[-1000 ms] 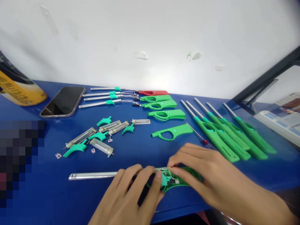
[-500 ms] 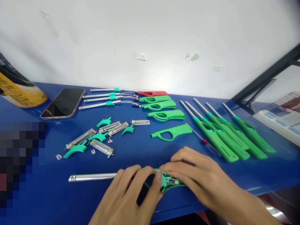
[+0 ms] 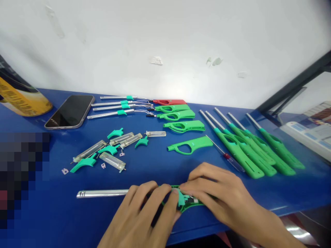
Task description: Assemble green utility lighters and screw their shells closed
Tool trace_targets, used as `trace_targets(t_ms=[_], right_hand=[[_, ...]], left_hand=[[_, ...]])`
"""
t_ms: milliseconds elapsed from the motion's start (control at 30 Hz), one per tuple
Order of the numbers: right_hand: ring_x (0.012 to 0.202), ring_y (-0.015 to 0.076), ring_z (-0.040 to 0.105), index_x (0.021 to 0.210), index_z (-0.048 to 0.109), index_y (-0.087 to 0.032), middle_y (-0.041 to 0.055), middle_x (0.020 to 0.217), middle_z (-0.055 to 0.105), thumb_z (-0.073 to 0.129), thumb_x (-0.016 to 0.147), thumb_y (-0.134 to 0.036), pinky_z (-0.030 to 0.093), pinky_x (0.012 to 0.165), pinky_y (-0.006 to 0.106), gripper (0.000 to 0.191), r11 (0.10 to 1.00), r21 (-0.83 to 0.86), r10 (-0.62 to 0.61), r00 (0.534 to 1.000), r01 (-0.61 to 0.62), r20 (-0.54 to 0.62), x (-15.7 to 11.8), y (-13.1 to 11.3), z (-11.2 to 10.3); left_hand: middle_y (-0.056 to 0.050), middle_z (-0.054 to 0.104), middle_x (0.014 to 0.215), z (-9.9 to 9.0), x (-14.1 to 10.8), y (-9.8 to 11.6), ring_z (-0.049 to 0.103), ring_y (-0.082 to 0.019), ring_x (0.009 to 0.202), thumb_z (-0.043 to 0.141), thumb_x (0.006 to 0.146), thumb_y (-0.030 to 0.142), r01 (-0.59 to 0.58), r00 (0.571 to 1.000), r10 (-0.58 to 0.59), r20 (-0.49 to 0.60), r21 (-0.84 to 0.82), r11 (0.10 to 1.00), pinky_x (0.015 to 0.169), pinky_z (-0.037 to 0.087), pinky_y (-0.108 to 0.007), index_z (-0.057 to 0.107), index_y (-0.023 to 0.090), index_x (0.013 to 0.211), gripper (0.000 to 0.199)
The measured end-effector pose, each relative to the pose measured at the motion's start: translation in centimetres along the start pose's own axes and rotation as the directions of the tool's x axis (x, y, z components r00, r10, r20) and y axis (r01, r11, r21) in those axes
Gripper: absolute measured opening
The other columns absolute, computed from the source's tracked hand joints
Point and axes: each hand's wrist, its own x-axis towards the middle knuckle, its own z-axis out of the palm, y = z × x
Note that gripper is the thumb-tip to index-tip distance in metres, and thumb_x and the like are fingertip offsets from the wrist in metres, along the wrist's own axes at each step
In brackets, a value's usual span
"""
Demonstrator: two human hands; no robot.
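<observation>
One green lighter (image 3: 182,199), long axis sideways, tube (image 3: 103,194) leftward, left grip (image 3: 147,210) and right grip (image 3: 222,193) clamped on it

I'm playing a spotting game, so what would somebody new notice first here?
Probably the left hand and right hand at the bottom middle, on an opened green casing. Next, five green lighters lying on the right. The one red handle stands out too, farthest back in its row.

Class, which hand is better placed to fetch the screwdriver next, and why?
Probably the right hand: it is nearer the screwdriver; the left hand lies farther away, over the open lighter.
</observation>
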Motion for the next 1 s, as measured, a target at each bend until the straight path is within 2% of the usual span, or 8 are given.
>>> trace_targets(t_ms=[100, 167, 500, 700, 867, 1000], right_hand=[[0.084, 0.0133, 0.073, 0.118, 0.078, -0.022, 0.0012, 0.099, 0.079, 0.060, 0.111, -0.017, 0.058, 0.075, 0.027, 0.019, 0.997, -0.046, -0.066, 0.997, 0.065, -0.039, -0.1, 0.1, -0.1], [0.083, 0.0128, 0.074, 0.117, 0.077, -0.021, 0.0011, 0.099, 0.080, 0.059, 0.112, -0.016, 0.057, 0.075, 0.027, 0.020, 0.995, -0.056, -0.087, 0.994, 0.083, -0.064, -0.2, 0.2, -0.1], [0.083, 0.0143, 0.076, 0.115, 0.078, -0.025, 0.0009, 0.100, 0.081, 0.055, 0.111, -0.013, 0.057, 0.076, 0.029, 0.026, 0.991, -0.110, -0.081, 0.995, 0.074, -0.062, -0.6, 0.4, 0.1], [0.089, 0.0113, 0.078, 0.114, 0.078, -0.023, -0.0002, 0.101, 0.082, 0.057, 0.114, -0.019, 0.060, 0.085, 0.023, 0.021, 0.997, -0.060, -0.058, 0.993, 0.052, -0.101, -0.3, 0.2, 0.3], [0.094, 0.0115, 0.080, 0.118, 0.077, -0.025, -0.0014, 0.105, 0.083, 0.062, 0.113, -0.025, 0.061, 0.087, 0.023, 0.016, 0.988, -0.154, -0.047, 0.994, 0.032, -0.100, 0.7, 0.3, -0.7], [0.100, 0.0167, 0.078, 0.123, 0.074, -0.024, 0.0018, 0.111, 0.081, 0.060, 0.112, -0.022, 0.062, 0.089, 0.031, 0.017, 0.958, -0.262, -0.125, 0.992, 0.114, -0.023, 3.2, 1.0, -2.3]], left_hand=[[0.002, 0.076, 0.140, 0.1, -0.8, -0.1, 0.067, -0.027, 0.123, 0.058, 0.111, 0.020, -0.046, 0.998, 0.044, 0.045, 0.031, 0.998, 0.105, 0.055, -0.047, 0.077, 0.028, 0.128, 0.027], [0.004, 0.075, 0.141, 0.2, -1.0, -0.2, 0.065, -0.027, 0.125, 0.058, 0.111, 0.019, -0.047, 0.998, 0.045, 0.048, 0.030, 0.998, 0.106, 0.052, -0.048, 0.077, 0.027, 0.129, 0.027], [0.003, 0.076, 0.138, 0.1, -0.5, -0.2, 0.066, -0.027, 0.122, 0.057, 0.113, 0.023, -0.031, 0.997, 0.029, 0.066, 0.034, 0.999, 0.104, 0.052, -0.048, 0.073, 0.027, 0.139, 0.030], [0.000, 0.076, 0.135, 0.0, -0.5, 0.1, 0.070, -0.025, 0.120, 0.053, 0.115, 0.021, -0.018, 0.999, 0.017, 0.036, 0.034, 0.999, 0.102, 0.056, -0.046, 0.069, 0.026, 0.144, 0.034], [-0.002, 0.078, 0.130, 0.1, -0.4, 0.5, 0.073, -0.025, 0.116, 0.045, 0.117, 0.021, 0.001, 1.000, -0.001, 0.002, 0.061, 0.998, 0.100, 0.059, -0.047, 0.068, 0.024, 0.144, 0.035], [-0.003, 0.078, 0.128, 0.3, -0.1, 0.7, 0.074, -0.025, 0.114, 0.046, 0.118, 0.025, 0.016, 0.999, -0.014, -0.030, 0.076, 0.997, 0.099, 0.062, -0.045, 0.070, 0.023, 0.139, 0.032]])
